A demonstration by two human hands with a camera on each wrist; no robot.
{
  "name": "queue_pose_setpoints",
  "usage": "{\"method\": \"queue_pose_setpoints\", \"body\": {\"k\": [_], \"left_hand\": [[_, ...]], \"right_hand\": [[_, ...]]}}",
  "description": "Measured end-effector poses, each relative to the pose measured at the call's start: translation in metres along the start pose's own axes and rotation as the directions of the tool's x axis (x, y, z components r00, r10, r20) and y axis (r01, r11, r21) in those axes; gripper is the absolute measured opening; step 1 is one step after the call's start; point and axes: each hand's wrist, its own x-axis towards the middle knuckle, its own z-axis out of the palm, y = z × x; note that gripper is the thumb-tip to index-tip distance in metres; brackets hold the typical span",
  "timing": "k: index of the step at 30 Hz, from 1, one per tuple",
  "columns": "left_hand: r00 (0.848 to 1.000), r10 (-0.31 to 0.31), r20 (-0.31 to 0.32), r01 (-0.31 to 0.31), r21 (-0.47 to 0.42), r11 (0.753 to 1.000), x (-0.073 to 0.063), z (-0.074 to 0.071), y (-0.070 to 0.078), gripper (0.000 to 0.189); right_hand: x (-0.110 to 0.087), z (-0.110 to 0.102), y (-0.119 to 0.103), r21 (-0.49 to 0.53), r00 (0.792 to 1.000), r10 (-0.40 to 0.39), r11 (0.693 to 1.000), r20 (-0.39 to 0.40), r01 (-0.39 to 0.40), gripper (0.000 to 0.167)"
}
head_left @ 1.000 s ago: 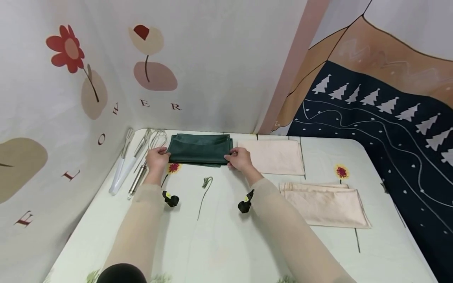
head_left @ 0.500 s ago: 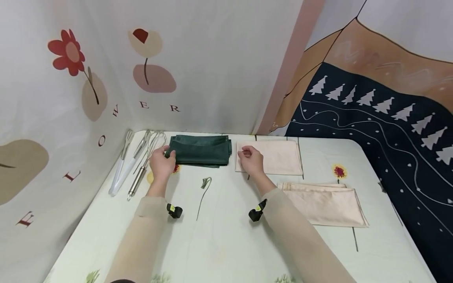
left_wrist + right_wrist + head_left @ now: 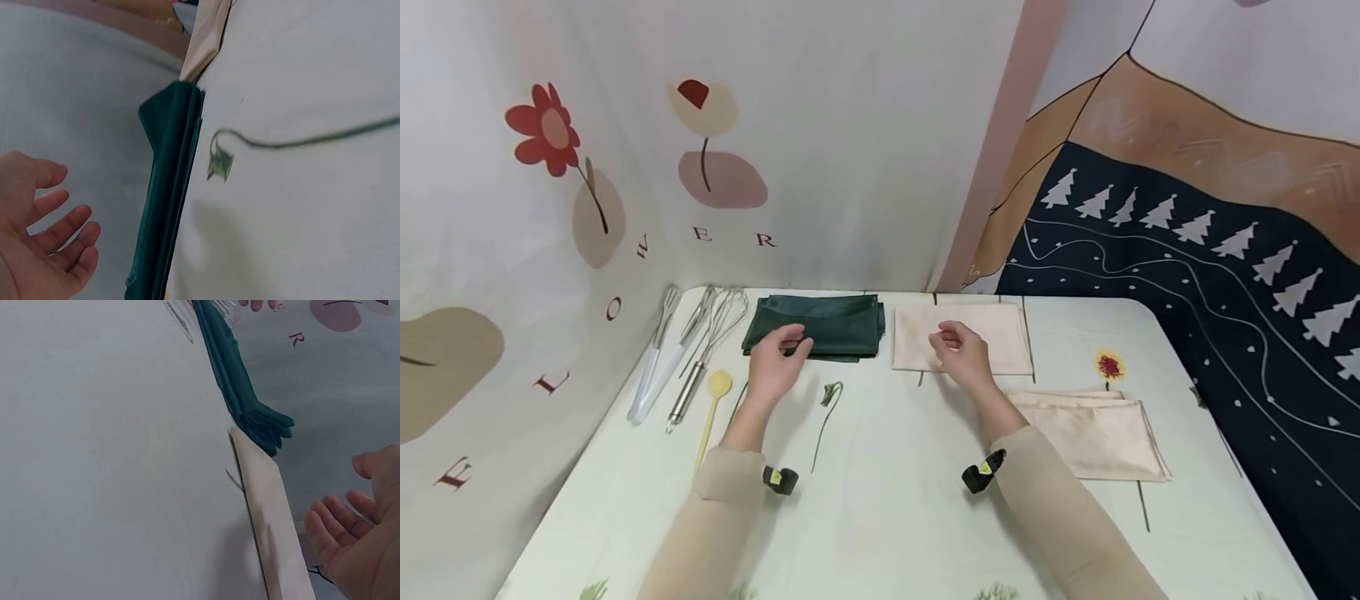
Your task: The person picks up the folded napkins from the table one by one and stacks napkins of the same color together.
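Observation:
A folded dark green cloth [image 3: 820, 321] lies at the back of the table, its layered edge facing me in the left wrist view. My left hand [image 3: 777, 362] hovers over its front left part, fingers loosely bent and holding nothing. To the right lies a flat folded pale pink cloth [image 3: 1000, 333]. Above its left half is my right hand [image 3: 962, 354], also holding nothing, with relaxed fingers [image 3: 337, 522] in the right wrist view. Nearer me on the right rests a second folded pink cloth [image 3: 1090, 437], partly behind my right sleeve.
Along the left edge lie a whisk [image 3: 696, 375] and other metal utensils with white handles [image 3: 658, 387]. The white tablecloth [image 3: 880, 500] carries printed flowers. Printed fabric walls [image 3: 820, 167] stand behind and to the left; a dark tree-patterned one [image 3: 1150, 275] hangs on the right.
Both hands have let go of the green cloth and drawn back toward me. The left has shifted right, and the right has moved right over the pink cloth. The head view has tilted slightly up.

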Motion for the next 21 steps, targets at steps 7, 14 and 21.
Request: {"method": "queue_pose_setpoints", "body": {"k": [7, 14, 21], "left_hand": [[0.997, 0.057, 0.057, -0.052, -0.088, 0.995, -0.020, 0.019, 0.015, 0.038], [0.986, 0.072, 0.151, -0.051, -0.139, 0.989, -0.034, 0.038, 0.021, 0.036], [0.983, 0.067, 0.170, -0.034, -0.189, 0.981, -0.045, 0.054, 0.022, 0.034]], "right_hand": [[-0.019, -0.025, 0.009, 0.000, 1.000, 0.010, 1.000, 0.008, -0.010, 0.042], [-0.039, -0.047, 0.020, -0.052, 1.000, -0.013, 0.999, 0.008, 0.013, 0.040], [-0.055, -0.067, 0.030, -0.044, 0.999, -0.038, 0.998, 0.008, 0.039, 0.039]]}}
